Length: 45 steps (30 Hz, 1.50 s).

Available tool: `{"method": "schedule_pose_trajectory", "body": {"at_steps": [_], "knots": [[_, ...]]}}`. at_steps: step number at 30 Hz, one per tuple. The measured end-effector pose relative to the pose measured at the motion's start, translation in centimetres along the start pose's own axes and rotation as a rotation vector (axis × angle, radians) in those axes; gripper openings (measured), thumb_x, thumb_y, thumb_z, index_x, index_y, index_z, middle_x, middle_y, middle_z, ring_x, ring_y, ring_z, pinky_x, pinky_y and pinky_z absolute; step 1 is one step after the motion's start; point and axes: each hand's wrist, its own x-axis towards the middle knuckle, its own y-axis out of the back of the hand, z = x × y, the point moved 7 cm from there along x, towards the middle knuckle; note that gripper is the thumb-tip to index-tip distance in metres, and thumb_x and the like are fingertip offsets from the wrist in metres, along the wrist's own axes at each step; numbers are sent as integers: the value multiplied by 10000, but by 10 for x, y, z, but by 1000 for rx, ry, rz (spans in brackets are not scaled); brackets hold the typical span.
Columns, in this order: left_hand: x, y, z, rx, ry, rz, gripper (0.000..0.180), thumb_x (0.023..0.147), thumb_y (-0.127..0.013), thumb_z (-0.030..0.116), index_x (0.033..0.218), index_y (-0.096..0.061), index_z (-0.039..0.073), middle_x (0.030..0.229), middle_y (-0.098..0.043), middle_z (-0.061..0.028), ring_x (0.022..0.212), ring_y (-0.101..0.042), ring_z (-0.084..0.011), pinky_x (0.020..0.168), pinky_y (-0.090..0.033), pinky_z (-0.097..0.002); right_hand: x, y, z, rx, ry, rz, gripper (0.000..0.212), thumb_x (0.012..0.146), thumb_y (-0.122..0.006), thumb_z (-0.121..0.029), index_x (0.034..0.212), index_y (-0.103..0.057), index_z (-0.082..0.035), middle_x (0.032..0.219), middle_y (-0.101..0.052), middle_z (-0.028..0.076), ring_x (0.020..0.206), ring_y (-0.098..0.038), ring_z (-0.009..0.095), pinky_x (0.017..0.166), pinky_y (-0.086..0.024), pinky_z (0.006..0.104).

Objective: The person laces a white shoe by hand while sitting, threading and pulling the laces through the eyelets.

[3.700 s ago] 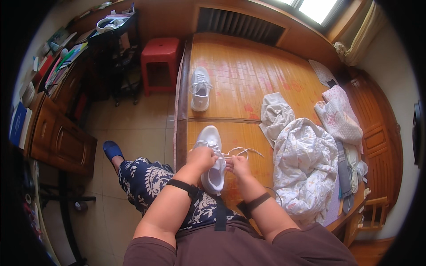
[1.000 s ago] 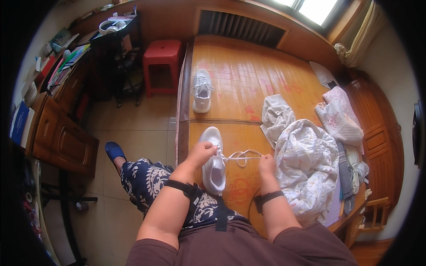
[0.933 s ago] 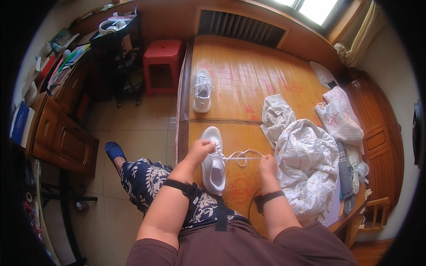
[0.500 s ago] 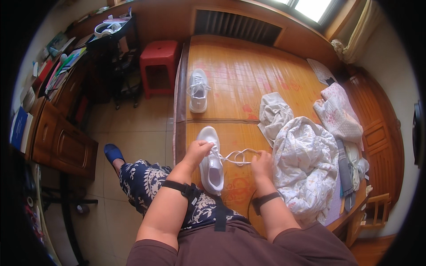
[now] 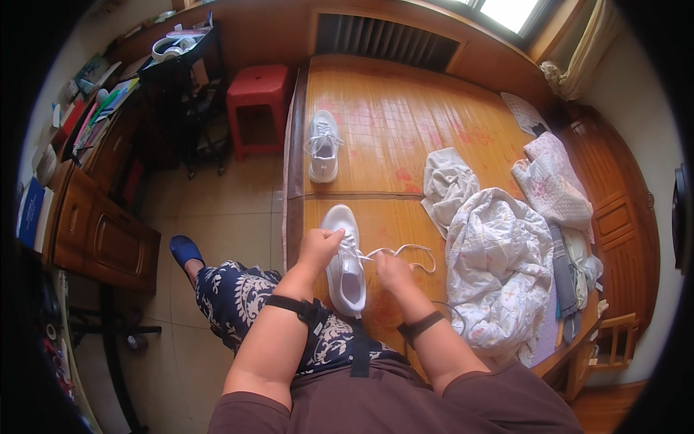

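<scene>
A white sneaker (image 5: pixel 340 215) lies on the mat in front of me, toe pointing away. My left hand (image 5: pixel 319 249) is closed on its left side, thumb over the lacing area; whether a lace is pinched there is hidden. To the right of the sneaker, my right hand (image 5: pixel 392 270) has its fingers closed on the white shoelace (image 5: pixel 425 250), which runs out from the sneaker's eyelets. Past the hand, the free part of the lace curls in a loop on the mat. Farther off stands a second white sneaker (image 5: pixel 324 148), its lace tied in a bow.
A bamboo-like mat (image 5: pixel 390 108) covers the bed. On the right are a crumpled floral quilt (image 5: pixel 499 267), a light grey cloth (image 5: pixel 448 184) and a pink-white pillow (image 5: pixel 553 177). A red stool (image 5: pixel 258 108) and a cluttered wooden desk (image 5: pixel 108 246) stand to the left.
My right hand has moved left, closer to the sneaker, and the lace loop now extends to the right of it. My left hand stays at the sneaker with only a slight shift.
</scene>
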Motion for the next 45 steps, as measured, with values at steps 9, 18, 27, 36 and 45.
{"method": "schedule_pose_trajectory", "body": {"at_steps": [9,18,27,36,45], "knots": [[-7,1,10,124,-5,-25,442,874,-653,351,558,-640,42,517,-568,3,495,-508,-85,516,-394,-266,3,8,-46,663,171,-119,316,946,-547,-298,799,-631,-30,712,-650,112,630,-618,205,609,-477,340],[-9,-4,8,247,-6,-85,414,845,-609,423,705,-712,48,653,-650,-119,640,-633,-230,627,-469,-356,-5,6,-26,565,161,207,269,913,-607,-244,799,-587,0,734,-618,203,694,-595,366,633,-454,431],[-10,-10,5,364,-9,-141,389,811,-641,420,789,-716,39,762,-686,-169,723,-668,-304,695,-508,-375,-11,-12,23,51,-119,164,250,899,-572,-262,896,-600,-13,891,-657,235,858,-636,413,750,-496,515],[-28,-17,8,709,22,-323,531,594,-813,399,924,-706,-3,888,-691,-212,855,-680,-340,760,-540,-384,-17,9,16,50,-59,111,282,907,-519,-285,887,-606,-18,885,-664,224,828,-642,405,729,-500,512],[-33,-14,-8,541,369,-430,279,711,-729,164,804,-691,-96,701,-691,-181,592,-700,-219,544,-573,-307,-16,21,68,-22,-134,198,224,877,-590,-265,855,-654,-51,863,-674,205,795,-655,389,712,-513,495]]}}
